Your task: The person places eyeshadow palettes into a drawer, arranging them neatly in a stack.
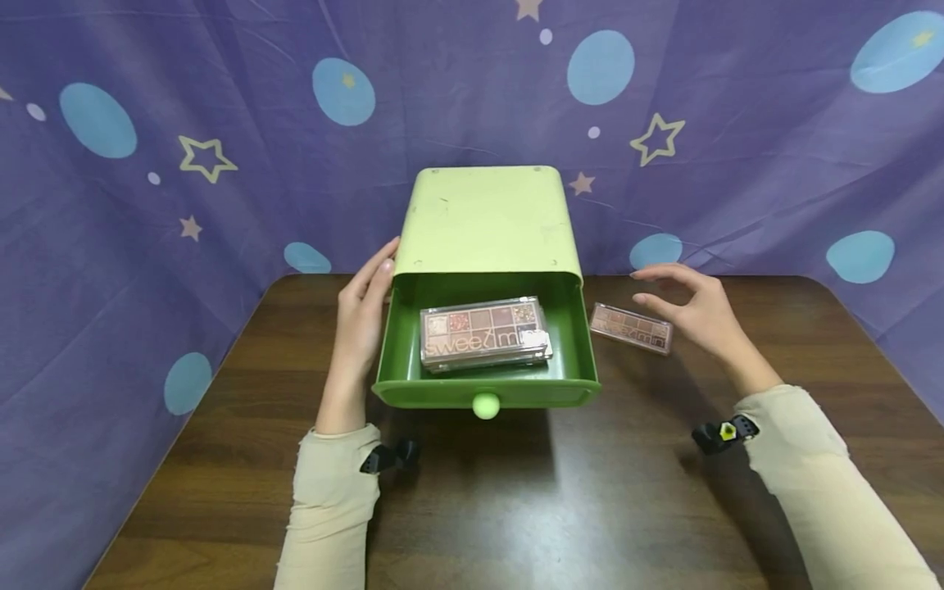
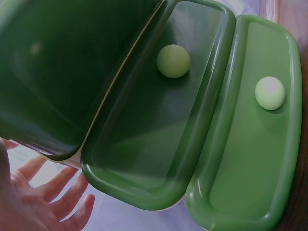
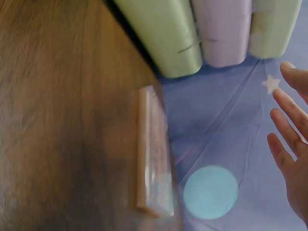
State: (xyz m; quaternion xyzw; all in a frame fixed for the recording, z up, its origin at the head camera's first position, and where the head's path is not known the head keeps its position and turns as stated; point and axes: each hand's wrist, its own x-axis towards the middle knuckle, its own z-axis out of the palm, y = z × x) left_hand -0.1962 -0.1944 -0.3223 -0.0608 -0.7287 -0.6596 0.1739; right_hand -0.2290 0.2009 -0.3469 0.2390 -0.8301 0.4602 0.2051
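Slim clear-lidded palette (image 1: pixel 631 329), rows of brownish pans, dark lettering, lies flat on the desk (image 1: pixel 627 483), right of the pulled-out green drawer (image 1: pixel 420 396). Right hand (image 1: pixel 701 315) hovers just beside it, thumb and fingers apart; left hand (image 1: pixel 359 319), fingers spread, at left side of pale green cabinet (image 1: pixel 490 221).

From the head view you can't see the middle drawer (image 2: pixel 144 125) or the bottom drawer (image 2: pixel 243 149), and some fingers of your left grip (image 1: pixel 358 324) are hidden beside the cabinet (image 1: pixel 488 221). The top palette (image 1: pixel 483 334) mostly covers what lies beneath it. The right palette (image 1: pixel 631 328) blurs in your right wrist view, whose edge crops your right grip (image 1: pixel 696 311).
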